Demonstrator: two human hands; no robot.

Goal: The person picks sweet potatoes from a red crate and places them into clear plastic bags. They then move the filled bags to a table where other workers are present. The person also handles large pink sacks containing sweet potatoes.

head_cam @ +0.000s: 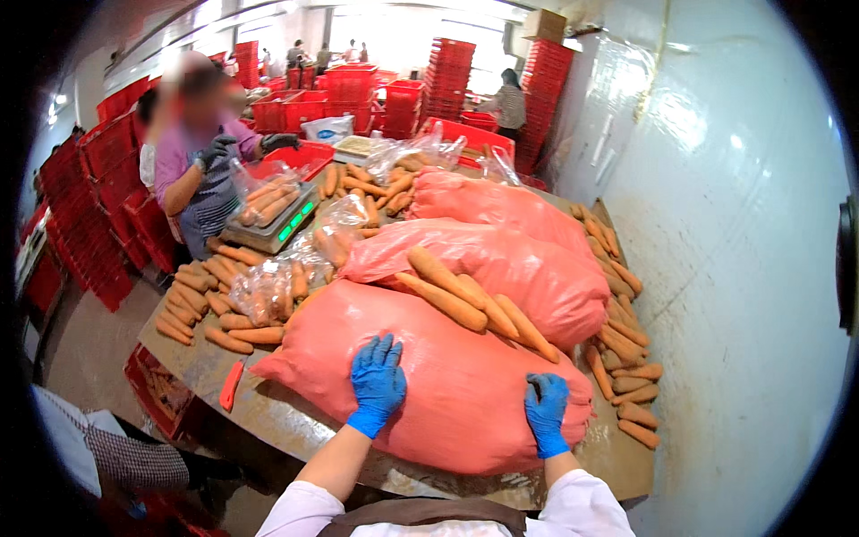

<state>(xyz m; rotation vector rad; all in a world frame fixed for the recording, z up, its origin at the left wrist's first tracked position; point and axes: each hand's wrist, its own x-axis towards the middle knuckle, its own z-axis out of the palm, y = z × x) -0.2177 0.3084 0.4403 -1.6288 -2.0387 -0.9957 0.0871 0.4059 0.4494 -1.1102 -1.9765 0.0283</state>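
Note:
A full pink woven sack [456,396] lies on its side at the table's near edge, right in front of me. My left hand [379,382], in a blue glove, rests flat on its upper left part with the fingers stretched out. Farther right, my right hand [547,406], gloved alike, touches the sack near its right end. Its fingers look bent, and whether they pinch the fabric is not visible. Several loose carrots [446,302] lie across the groove between this sack and a second pink sack [510,262]. A third pink sack [496,201] lies behind.
A red-handled knife [232,386] lies left of the sack on the table [295,419]. Carrot piles [194,295] flank the sacks. Across the table, a gloved co-worker [208,161] stands by a scale [275,221] with bagged carrots. A wall [745,268] borders the right side.

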